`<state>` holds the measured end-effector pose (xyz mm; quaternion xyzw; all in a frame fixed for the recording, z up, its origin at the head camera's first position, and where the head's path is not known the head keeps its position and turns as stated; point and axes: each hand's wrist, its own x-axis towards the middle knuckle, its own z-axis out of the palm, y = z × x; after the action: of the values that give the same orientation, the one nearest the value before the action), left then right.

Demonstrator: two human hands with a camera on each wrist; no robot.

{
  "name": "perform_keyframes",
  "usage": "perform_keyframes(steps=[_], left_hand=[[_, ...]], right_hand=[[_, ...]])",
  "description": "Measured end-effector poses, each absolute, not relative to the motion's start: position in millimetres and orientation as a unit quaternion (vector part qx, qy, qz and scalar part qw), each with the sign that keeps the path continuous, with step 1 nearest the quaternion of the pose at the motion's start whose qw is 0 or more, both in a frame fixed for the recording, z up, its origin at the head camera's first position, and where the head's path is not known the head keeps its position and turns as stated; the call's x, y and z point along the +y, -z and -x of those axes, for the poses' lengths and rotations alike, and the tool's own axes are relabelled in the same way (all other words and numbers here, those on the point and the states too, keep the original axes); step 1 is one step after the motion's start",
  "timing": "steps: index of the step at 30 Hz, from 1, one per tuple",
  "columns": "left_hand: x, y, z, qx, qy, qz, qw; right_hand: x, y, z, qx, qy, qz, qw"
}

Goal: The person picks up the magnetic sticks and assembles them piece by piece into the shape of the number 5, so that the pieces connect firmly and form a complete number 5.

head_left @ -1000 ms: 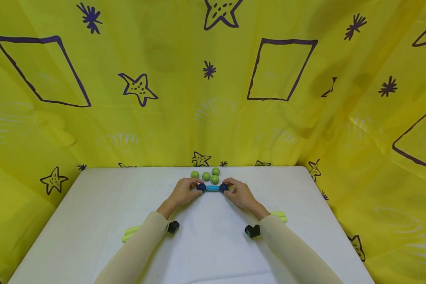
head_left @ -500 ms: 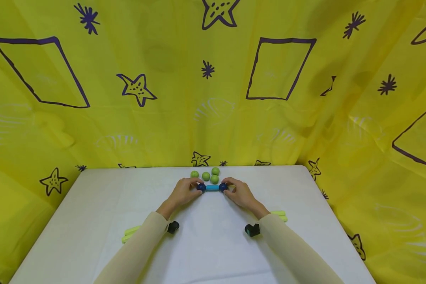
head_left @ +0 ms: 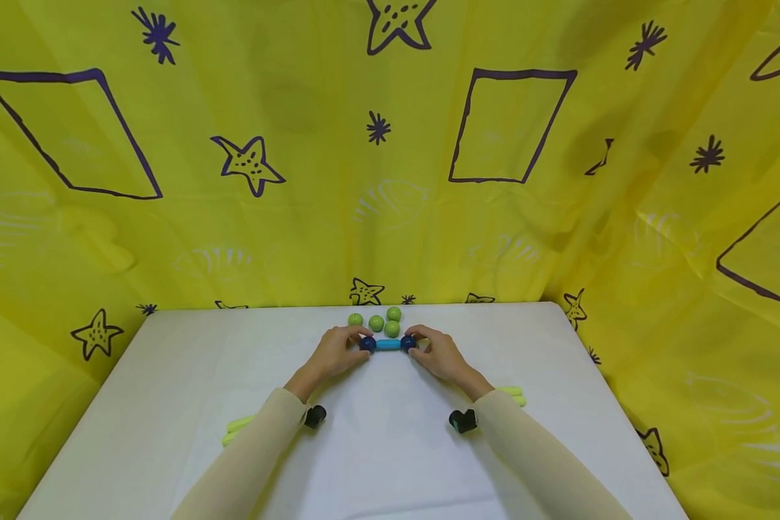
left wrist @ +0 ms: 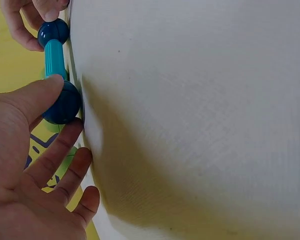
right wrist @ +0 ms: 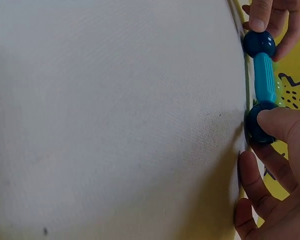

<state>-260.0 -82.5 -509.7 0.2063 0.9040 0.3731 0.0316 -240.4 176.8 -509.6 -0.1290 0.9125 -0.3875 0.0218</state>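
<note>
A ridged light-blue rod (head_left: 388,345) runs horizontally below the centre of the head view, a glossy navy left ball (head_left: 367,344) and matching right ball (head_left: 407,344) touching its ends.

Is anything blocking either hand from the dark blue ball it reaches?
Nothing visible: the left hand pinches the left dark blue ball, the right hand the right dark blue ball. The light blue rod joins them; green balls lie beyond it.
</note>
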Motion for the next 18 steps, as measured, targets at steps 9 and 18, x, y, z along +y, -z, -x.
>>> perform_keyframes(steps=[9, 18], left_hand=[[-94, 500, 255, 0.918, -0.338, -0.203, 0.055], [-121, 488, 253, 0.916, -0.318, -0.239, 0.050]], right_hand=[[177, 510, 244, 0.919, 0.367, 0.141, 0.036], [178, 508, 243, 0.920, 0.364, 0.138, 0.037]])
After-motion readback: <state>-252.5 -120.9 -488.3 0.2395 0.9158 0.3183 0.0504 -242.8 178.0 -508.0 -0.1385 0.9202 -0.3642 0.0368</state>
